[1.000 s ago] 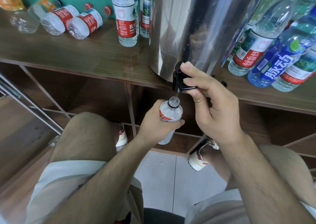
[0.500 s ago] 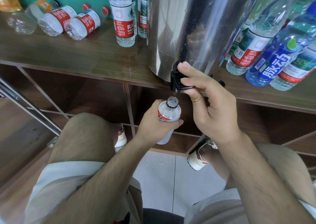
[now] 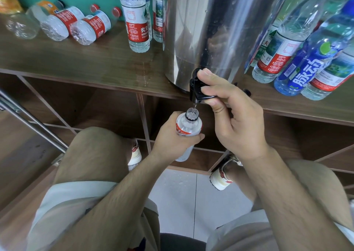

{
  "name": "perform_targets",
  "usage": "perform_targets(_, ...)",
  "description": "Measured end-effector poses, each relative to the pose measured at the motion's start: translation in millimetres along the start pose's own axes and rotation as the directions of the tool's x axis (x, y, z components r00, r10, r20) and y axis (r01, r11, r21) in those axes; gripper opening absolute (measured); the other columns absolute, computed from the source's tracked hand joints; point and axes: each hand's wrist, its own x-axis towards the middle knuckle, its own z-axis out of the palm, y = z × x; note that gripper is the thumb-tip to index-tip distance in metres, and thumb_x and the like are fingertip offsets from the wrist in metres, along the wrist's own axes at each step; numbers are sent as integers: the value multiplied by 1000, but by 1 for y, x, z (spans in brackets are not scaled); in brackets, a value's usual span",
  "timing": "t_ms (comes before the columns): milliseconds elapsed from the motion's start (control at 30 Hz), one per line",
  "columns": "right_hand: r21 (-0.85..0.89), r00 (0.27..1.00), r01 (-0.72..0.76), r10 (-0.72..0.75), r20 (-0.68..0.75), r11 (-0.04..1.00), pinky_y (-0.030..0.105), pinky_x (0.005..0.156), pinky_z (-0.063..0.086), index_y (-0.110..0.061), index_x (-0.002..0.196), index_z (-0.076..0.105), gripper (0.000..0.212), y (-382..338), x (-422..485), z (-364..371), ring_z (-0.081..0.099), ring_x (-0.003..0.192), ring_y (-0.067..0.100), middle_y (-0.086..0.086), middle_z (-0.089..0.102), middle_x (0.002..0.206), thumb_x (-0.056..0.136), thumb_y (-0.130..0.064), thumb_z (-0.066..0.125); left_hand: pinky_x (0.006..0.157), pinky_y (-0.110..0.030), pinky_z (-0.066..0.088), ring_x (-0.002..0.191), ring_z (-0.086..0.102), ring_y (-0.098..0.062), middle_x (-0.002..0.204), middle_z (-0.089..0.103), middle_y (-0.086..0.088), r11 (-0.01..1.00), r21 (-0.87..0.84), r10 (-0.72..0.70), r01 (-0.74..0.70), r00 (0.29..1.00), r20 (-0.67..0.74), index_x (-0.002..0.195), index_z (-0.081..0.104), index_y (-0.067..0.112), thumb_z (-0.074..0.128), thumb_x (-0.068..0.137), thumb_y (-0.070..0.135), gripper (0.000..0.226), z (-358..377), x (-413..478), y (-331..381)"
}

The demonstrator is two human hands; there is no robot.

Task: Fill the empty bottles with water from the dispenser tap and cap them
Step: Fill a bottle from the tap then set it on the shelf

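Two hands meet just below the tap [image 3: 195, 89]. The left hand [image 3: 172, 137] has its fingers wrapped round an uncapped bottle [image 3: 188, 125], its mouth directly under the tap and clear of the table [image 3: 95, 66] edge. The right hand [image 3: 235, 120] pinches the tap lever with fingers and thumb; a thin stream falls. Behind the tap stands the steel dispenser [image 3: 210, 30]. Left of the tap is bare tabletop, then upright bottles [image 3: 137, 20] and toppled bottles [image 3: 90, 28]; to the right are crowded bottles [image 3: 281, 45].
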Motion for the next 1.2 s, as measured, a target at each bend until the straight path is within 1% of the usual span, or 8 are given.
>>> perform_targets(200, -30, 1000, 1, -2, -19, 1000, 40, 113, 48, -5, 124, 64, 21, -5, 5, -2, 58, 138, 22, 7, 63, 140, 108, -3, 52, 77, -4, 44, 98, 65, -3, 111, 64, 20, 1000, -15, -3, 3, 1000, -2, 127, 53, 33, 92, 76, 37, 64, 0, -1, -1)
perform_targets(333, -89, 996, -39, 33, -77, 995, 39, 100, 55, -5, 121, 69, 20, -11, 26, -4, 69, 118, 17, -1, 70, 123, 108, -10, 55, 76, -7, 44, 98, 64, -4, 110, 63, 23, 1000, -22, -12, 12, 1000, 2, 126, 51, 37, 92, 75, 37, 65, 0, -2, 1)
perform_targets(500, -115, 987, -130, 118, -107, 985, 39, 93, 57, -8, 139, 63, 32, -7, 45, 2, 70, 106, 15, -4, 73, 115, 109, -17, 56, 74, -9, 44, 98, 64, -6, 109, 63, 22, 999, -32, -21, 21, 1000, -2, 124, 51, 39, 92, 75, 38, 64, -1, -3, 0)
perform_targets(600, -132, 980, -179, 164, -113, 975, 26, 95, 53, -10, 146, 55, 40, -4, 26, 0, 67, 109, 9, -9, 69, 118, 109, -23, 58, 70, -6, 44, 97, 64, -4, 108, 63, 23, 1000, -17, -13, 13, 1000, -12, 124, 52, 38, 92, 75, 39, 64, -3, -2, -1)
perform_targets(767, -265, 897, -432, 380, -226, 862, 31, 83, 55, -15, 117, 69, 19, 18, -5, -27, 62, 87, 5, -9, 66, 96, 101, -23, 63, 66, 2, 44, 100, 57, 16, 104, 63, 25, 1000, -27, -11, 10, 1000, -12, 121, 52, 39, 92, 75, 40, 61, -4, -1, 0)
perform_targets(867, -320, 742, -669, 620, -253, 671, 42, 93, 55, -16, 126, 62, 36, 37, -6, -46, 61, 99, 17, -1, 65, 106, 95, -32, 69, 65, 2, 44, 97, 61, 10, 104, 61, 28, 1000, -1, -10, 10, 1000, -11, 121, 50, 41, 91, 75, 42, 62, -4, -2, 2)
perform_targets(967, -410, 668, -720, 718, -193, 560, 48, 106, 49, -14, 138, 57, 53, 52, -3, -52, 54, 121, 27, 6, 61, 127, 92, -36, 72, 64, 0, 44, 94, 62, 1, 104, 59, 29, 1000, 25, -18, 18, 1000, -6, 122, 48, 41, 91, 77, 43, 62, -3, -2, 2)
perform_targets(1200, -513, 689, -647, 720, -78, 564, 48, 101, 52, -11, 129, 68, 39, 70, 2, -47, 58, 118, 32, 9, 68, 122, 92, -25, 69, 66, -2, 40, 92, 62, 0, 102, 57, 29, 998, 58, -26, 26, 1000, 1, 121, 47, 41, 90, 76, 44, 62, -2, -3, 3)
